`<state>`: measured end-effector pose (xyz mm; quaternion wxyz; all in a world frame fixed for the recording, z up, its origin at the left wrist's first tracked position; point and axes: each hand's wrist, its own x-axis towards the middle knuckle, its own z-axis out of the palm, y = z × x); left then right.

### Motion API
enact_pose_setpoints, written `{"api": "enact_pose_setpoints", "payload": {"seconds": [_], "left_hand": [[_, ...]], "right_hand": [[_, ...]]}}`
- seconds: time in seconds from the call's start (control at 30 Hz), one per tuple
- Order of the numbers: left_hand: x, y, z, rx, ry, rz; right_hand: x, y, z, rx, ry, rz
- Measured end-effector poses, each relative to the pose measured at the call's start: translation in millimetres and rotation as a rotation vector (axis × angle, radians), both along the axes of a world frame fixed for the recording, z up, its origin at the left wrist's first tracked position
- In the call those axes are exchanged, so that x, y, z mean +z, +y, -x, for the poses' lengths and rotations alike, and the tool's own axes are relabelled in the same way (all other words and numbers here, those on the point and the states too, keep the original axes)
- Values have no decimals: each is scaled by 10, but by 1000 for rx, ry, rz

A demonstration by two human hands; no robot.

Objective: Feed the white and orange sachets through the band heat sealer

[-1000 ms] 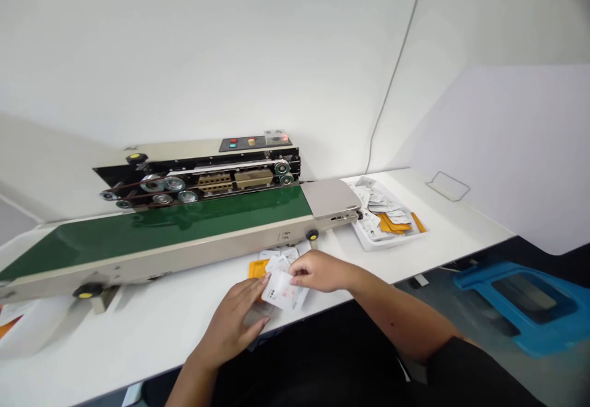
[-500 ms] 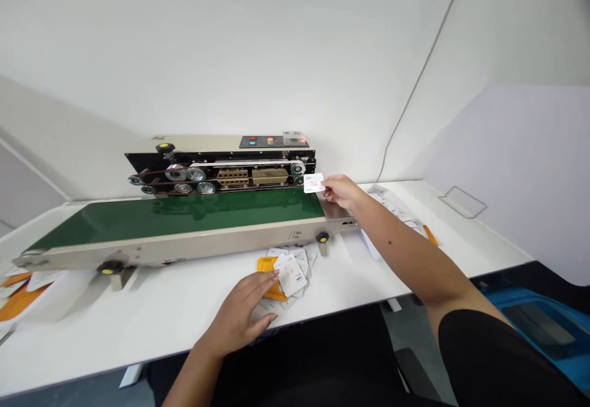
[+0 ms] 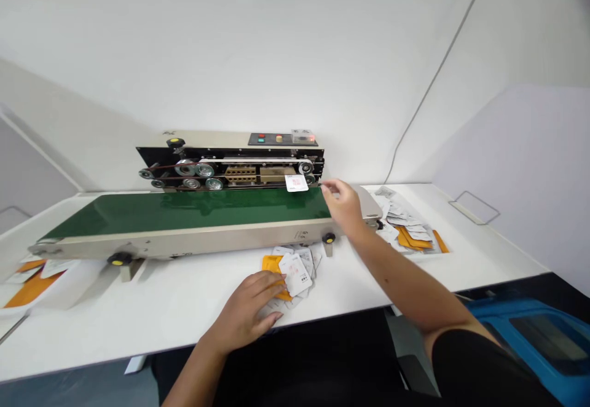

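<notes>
1. Your right hand (image 3: 345, 207) is empty, fingers loosely curled, beside the machine (image 3: 230, 151).
2. White packet (image 3: 296, 183) sits at the rollers (image 3: 305, 168) above the green belt (image 3: 207, 208), apparently pinched by one edge.
3. Your left hand (image 3: 249, 308), loosely spread, touches the packet pile (image 3: 297, 273), probably to steady it.

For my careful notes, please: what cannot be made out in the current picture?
Head view:
Fine print on the single packet by the rollers: too small.
Bottom of the packet pile: covered by upper packets.
Part of the metal plate: behind the right hand.
Left box: cut off by the left edge.
</notes>
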<state>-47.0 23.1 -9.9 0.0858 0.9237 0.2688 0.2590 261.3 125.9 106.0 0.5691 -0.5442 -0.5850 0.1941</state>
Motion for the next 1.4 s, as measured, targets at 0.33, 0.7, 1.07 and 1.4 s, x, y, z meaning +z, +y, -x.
{"api": "enact_pose_setpoints", "payload": {"seconds": [0.33,0.7,1.07,1.4], "left_hand": [[-73,55,-97,87,-59,14],[-105,37,-103,140,-46,41],[-185,38,-60,185,-148,-149],[-175,39,10,95,-264,-201]], "right_hand": [[-1295,-1006,549,506,-704,41],[-1491,-963,519,305,-484,-174],[-1386,-1064,537,796,-393,-187],[-1386,-1064,543,672,-169,-259]]}}
